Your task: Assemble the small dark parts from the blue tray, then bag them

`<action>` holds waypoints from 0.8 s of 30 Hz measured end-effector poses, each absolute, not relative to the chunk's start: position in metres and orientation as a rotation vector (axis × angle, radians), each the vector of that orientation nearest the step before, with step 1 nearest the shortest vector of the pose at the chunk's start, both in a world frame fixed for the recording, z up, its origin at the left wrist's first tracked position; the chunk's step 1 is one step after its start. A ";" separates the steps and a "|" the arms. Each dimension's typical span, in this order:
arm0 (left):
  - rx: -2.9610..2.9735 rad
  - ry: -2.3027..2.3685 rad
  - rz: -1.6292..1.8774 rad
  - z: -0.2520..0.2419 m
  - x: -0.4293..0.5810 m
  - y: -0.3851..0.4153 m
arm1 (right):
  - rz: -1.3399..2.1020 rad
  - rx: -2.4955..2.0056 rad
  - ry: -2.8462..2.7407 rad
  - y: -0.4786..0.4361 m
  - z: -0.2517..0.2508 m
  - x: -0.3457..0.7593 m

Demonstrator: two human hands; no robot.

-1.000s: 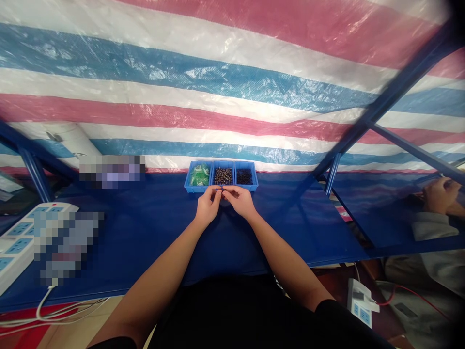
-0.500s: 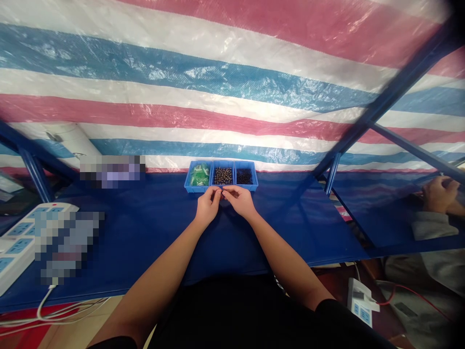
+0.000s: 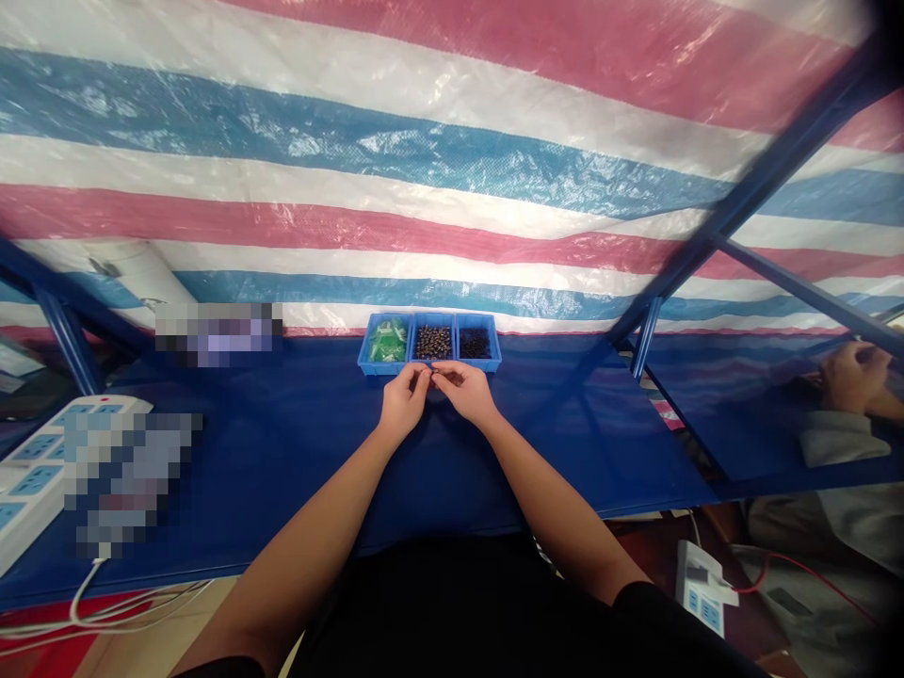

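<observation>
My left hand and my right hand meet fingertip to fingertip just in front of a row of blue bins. Both are closed in a pinch, and a tiny dark piece seems to sit between the fingertips, too small to name. Behind them, the left bin holds green-and-white plastic packets. Small brass-coloured and dark metal parts fill the middle bin. In the right bin lie small black parts, possibly screws.
A white power strip and a blurred-out flat object with a cable lie on the blue table at left. Another pixelated item stands farther back. Blue frame bars rise at right, beyond which another person's hands show.
Both hands stay almost in place, with only slight finger movement at the pinched fingertips. The bins have not moved.
</observation>
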State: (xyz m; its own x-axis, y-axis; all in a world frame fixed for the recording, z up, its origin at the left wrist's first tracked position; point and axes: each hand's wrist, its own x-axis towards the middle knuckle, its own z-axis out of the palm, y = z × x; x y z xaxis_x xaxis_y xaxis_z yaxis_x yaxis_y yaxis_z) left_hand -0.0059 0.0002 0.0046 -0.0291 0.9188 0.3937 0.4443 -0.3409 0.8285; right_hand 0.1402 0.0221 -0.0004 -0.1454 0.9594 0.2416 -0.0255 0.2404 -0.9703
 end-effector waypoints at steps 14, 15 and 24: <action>1.750 1.408 1.388 0.004 -0.006 0.000 | 1.130 -0.924 -1.430 0.021 0.001 0.140; 1.751 1.415 1.386 0.005 -0.006 0.000 | 1.127 -0.916 -1.429 0.021 0.001 0.140; 1.720 1.376 1.381 0.006 -0.005 -0.001 | 1.085 -1.005 -1.464 0.022 0.002 0.142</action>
State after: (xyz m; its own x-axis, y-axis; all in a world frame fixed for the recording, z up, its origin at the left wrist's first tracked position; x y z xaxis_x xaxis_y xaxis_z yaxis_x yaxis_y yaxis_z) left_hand -0.0055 -0.0007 0.0060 -0.0438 0.9241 0.3795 0.3760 -0.3367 0.8633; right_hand 0.1417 0.0223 0.0016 -0.1413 0.9607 0.2390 0.0513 0.2482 -0.9673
